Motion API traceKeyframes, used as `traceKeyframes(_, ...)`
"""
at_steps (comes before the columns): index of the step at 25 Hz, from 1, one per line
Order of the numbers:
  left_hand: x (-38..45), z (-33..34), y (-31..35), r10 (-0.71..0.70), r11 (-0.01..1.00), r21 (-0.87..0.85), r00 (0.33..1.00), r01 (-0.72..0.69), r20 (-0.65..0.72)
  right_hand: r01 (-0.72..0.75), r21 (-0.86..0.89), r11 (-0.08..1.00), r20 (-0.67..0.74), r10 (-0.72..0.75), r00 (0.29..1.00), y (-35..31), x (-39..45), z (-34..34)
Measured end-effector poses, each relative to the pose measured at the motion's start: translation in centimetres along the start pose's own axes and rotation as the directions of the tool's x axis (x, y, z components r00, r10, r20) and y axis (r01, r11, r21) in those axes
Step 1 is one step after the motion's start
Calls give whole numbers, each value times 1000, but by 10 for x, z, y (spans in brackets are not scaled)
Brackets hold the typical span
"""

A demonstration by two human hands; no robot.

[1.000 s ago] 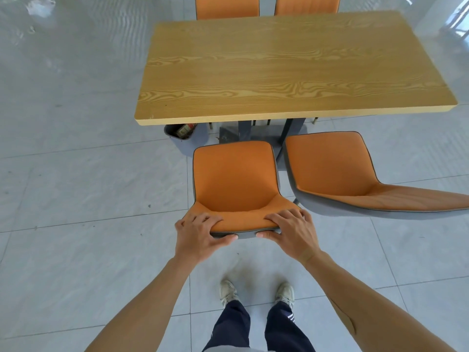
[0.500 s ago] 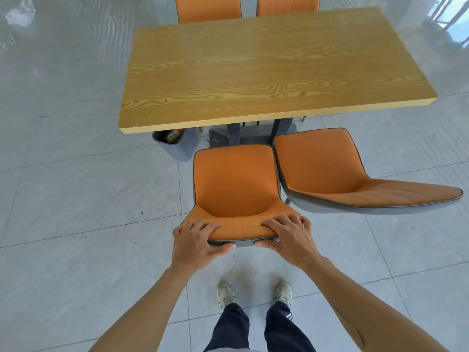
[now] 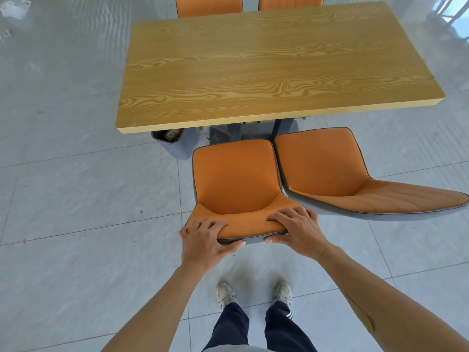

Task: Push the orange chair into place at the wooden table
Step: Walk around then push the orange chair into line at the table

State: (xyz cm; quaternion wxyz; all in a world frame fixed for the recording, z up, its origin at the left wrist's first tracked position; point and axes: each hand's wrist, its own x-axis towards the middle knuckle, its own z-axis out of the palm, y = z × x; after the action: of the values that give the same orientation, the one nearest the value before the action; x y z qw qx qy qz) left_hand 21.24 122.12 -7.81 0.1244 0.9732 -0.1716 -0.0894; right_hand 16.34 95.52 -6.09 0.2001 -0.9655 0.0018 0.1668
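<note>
Both hands grip the top of the backrest of the orange chair (image 3: 236, 184): the left hand (image 3: 203, 241) and the right hand (image 3: 298, 233) have fingers curled over its edge, thumbs behind. The chair stands short of the wooden table (image 3: 266, 62), its seat touching or almost touching the neighbouring chair (image 3: 327, 174). If pushed crooked, it may scrape that chair or hit the grey bin (image 3: 175, 143).

Four orange chairs: near-left (image 3: 236, 184), near-right (image 3: 327, 171), far-left (image 3: 208, 6), far-right (image 3: 290, 1); one wooden table (image 3: 266, 64); one grey bin (image 3: 175, 146); two hands: left (image 3: 205, 242), right (image 3: 297, 229); two shoes: left (image 3: 225, 294), right (image 3: 283, 292)
</note>
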Motion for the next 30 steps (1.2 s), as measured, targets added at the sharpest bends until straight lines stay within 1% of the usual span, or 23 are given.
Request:
traceKeyframes(5,5,1,3,-11,1000,25,999,10,42,3,7,1000,-4,-3,1000,5,4,-3)
traceKeyframes(11,5,-2,3,-18,1000,15,995,16,94,-1,-9,1000,-17,0,1000,5,3,1)
traceKeyframes(15,6,-3,1,-14,1000,-11,991,15,130,-23,-12,1000,-51,23,998,4,-2,6)
traceKeyframes(19,8,-1,-1,-24,1000,0,986,25,166,-54,-26,998,-33,53,998,2,-3,7)
traceKeyframes(22,9,-4,1,-77,997,14,960,76,269,-69,-46,997,-2,69,998,-2,-5,6)
traceKeyframes(25,7,-12,7,-162,986,33,915,161,369,-35,-64,997,62,39,997,-4,-8,1)
traceKeyframes(27,2,-14,12,-198,980,41,908,197,369,-12,-63,998,91,18,996,-2,-11,-6)
traceKeyframes(30,-8,-12,21,-225,974,43,923,223,314,21,-48,999,87,-17,996,2,-20,-14)
